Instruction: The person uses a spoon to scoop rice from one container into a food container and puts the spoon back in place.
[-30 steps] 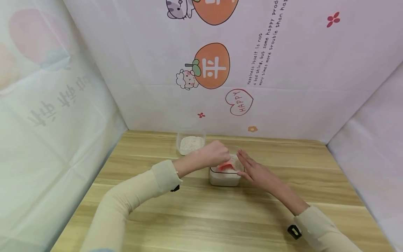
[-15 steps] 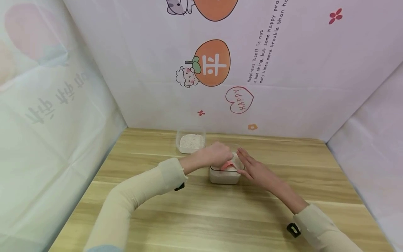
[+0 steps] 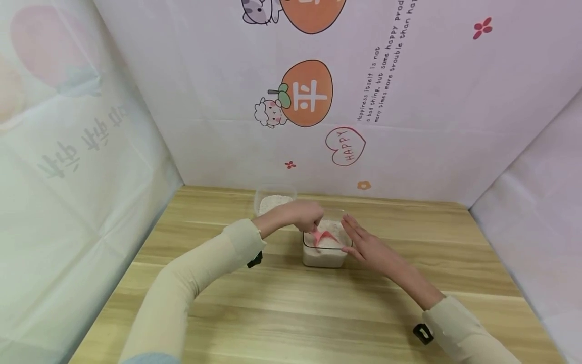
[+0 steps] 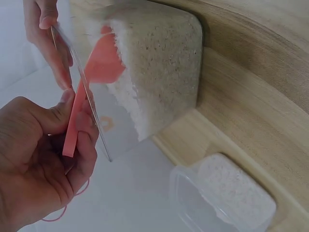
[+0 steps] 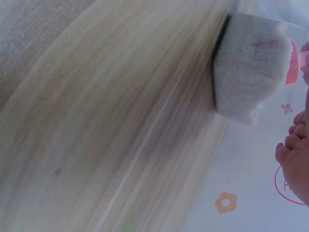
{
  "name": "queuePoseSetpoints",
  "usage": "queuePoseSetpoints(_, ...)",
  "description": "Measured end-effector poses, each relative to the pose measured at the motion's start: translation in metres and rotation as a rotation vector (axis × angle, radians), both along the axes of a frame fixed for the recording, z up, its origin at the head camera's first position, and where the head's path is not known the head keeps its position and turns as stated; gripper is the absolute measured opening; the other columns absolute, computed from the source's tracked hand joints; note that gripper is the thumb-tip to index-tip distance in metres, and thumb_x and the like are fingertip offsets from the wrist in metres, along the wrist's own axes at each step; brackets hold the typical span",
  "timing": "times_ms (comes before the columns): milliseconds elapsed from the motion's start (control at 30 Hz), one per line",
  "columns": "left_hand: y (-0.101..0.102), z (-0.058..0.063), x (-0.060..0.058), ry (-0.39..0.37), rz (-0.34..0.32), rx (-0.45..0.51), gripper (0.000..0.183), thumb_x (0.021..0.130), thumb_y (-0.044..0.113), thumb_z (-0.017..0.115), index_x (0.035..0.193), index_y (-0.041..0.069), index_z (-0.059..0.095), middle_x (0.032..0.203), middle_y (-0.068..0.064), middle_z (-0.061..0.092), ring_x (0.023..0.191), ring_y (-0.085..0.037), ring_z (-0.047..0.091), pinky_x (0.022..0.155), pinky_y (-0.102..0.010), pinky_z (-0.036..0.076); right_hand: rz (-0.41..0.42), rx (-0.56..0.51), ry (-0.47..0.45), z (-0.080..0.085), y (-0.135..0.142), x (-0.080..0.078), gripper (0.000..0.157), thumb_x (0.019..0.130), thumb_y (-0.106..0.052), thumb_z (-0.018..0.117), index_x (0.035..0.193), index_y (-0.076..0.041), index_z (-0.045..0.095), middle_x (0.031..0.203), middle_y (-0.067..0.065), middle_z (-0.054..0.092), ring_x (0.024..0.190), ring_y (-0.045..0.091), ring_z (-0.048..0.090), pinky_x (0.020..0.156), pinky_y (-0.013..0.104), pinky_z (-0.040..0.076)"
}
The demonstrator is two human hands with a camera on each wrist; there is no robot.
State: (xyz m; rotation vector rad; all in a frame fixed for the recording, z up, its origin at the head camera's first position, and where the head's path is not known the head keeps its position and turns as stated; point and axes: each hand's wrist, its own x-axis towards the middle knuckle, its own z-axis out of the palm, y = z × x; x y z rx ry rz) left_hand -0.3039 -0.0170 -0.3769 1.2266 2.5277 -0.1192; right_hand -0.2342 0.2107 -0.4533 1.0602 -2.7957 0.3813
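My left hand (image 3: 306,215) pinches the handle of a pink scoop (image 4: 105,60) between thumb and fingers. The scoop's blade dips into white rice (image 4: 164,63) that fills much of a clear square container (image 3: 325,260) with a dark rim. On the container's right side, my right hand (image 3: 370,250) rests with straight fingers along the wall, its thumb at the front rim. The left wrist view shows the scoop's handle crossing the rim, with the blade partly buried in the rice.
A smaller clear tub (image 4: 181,193) holding rice stands behind and left of the container, partly covered by my left hand in the head view. The wooden table (image 3: 291,313) meets a printed cloth backdrop (image 3: 218,126) at its back edge.
My left hand first shifts slightly right, then back left and away, and more of the pink scoop shows over the rice. My right hand keeps its place on the container.
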Motion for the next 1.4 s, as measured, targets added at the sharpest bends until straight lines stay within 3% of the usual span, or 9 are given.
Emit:
queuePoseSetpoints(233, -0.011, 0.002, -0.002, -0.064, 0.018, 0.082, 0.037, 0.088, 0.012, 0.055, 0.053, 0.008, 0.067, 0.043, 0.004, 0.053, 0.037, -0.006, 0.043, 0.046, -0.019, 0.029, 0.0, 0.001, 0.018, -0.002, 0.002, -0.001, 0.069, 0.095, -0.038, 0.049, 0.147, -0.002, 0.021, 0.152, 0.021, 0.022, 0.116, 0.032, 0.054, 0.091, 0.044, 0.046)
queuePoseSetpoints(433, -0.022, -0.001, 0.0, -0.117, 0.053, 0.158, 0.041, 0.09, 0.011, 0.055, 0.049, 0.011, 0.064, 0.044, 0.001, 0.056, 0.036, -0.005, 0.038, 0.047, -0.019, 0.028, 0.001, 0.004, 0.018, -0.003, 0.002, -0.002, 0.069, 0.095, -0.039, 0.048, 0.147, -0.003, 0.02, 0.152, 0.019, 0.021, 0.125, 0.032, 0.046, 0.094, 0.045, 0.044)
queuePoseSetpoints(700, -0.037, -0.003, 0.001, -0.216, 0.111, 0.259, 0.042, 0.092, 0.014, 0.056, 0.05, 0.014, 0.065, 0.053, -0.006, 0.064, 0.041, -0.008, 0.05, 0.049, -0.017, 0.036, -0.001, 0.014, -0.006, -0.002, 0.002, -0.002, 0.069, 0.096, -0.04, 0.045, 0.147, -0.002, 0.019, 0.153, 0.017, 0.018, 0.137, 0.03, 0.029, 0.098, 0.045, 0.04)
queuePoseSetpoints(900, -0.047, -0.006, 0.003, -0.318, 0.191, 0.351, 0.038, 0.092, 0.011, 0.055, 0.057, 0.012, 0.069, 0.059, -0.01, 0.067, 0.049, -0.017, 0.059, 0.047, -0.018, 0.039, -0.001, 0.013, 0.0, -0.003, 0.002, -0.003, 0.071, 0.096, -0.042, 0.045, 0.148, -0.003, 0.017, 0.153, 0.018, 0.019, 0.137, 0.031, 0.029, 0.098, 0.045, 0.041)
queuePoseSetpoints(1133, -0.056, -0.012, 0.008, -0.391, 0.226, 0.446, 0.032, 0.092, 0.009, 0.054, 0.065, 0.001, 0.07, 0.056, -0.004, 0.063, 0.046, -0.004, 0.05, 0.047, -0.018, 0.038, 0.001, 0.007, 0.01, -0.004, 0.002, -0.002, 0.071, 0.095, -0.043, 0.047, 0.147, -0.001, 0.021, 0.153, 0.018, 0.02, 0.132, 0.032, 0.037, 0.095, 0.045, 0.043)
queuePoseSetpoints(1267, -0.061, -0.017, 0.009, -0.417, 0.245, 0.487, 0.032, 0.093, 0.008, 0.053, 0.066, -0.001, 0.068, 0.056, -0.002, 0.062, 0.048, -0.006, 0.051, 0.049, -0.019, 0.041, 0.002, 0.003, 0.005, -0.005, 0.001, -0.002, 0.07, 0.096, -0.043, 0.045, 0.146, 0.0, 0.022, 0.153, 0.018, 0.019, 0.131, 0.031, 0.039, 0.095, 0.045, 0.043)
queuePoseSetpoints(1400, -0.066, -0.018, 0.01, -0.458, 0.327, 0.537, 0.027, 0.093, 0.007, 0.053, 0.072, 0.004, 0.071, 0.067, -0.008, 0.067, 0.055, -0.01, 0.061, 0.056, -0.022, 0.05, 0.003, -0.005, 0.005, -0.005, 0.002, -0.001, 0.07, 0.096, -0.042, 0.045, 0.146, 0.0, 0.022, 0.153, 0.019, 0.019, 0.129, 0.031, 0.042, 0.094, 0.045, 0.043)
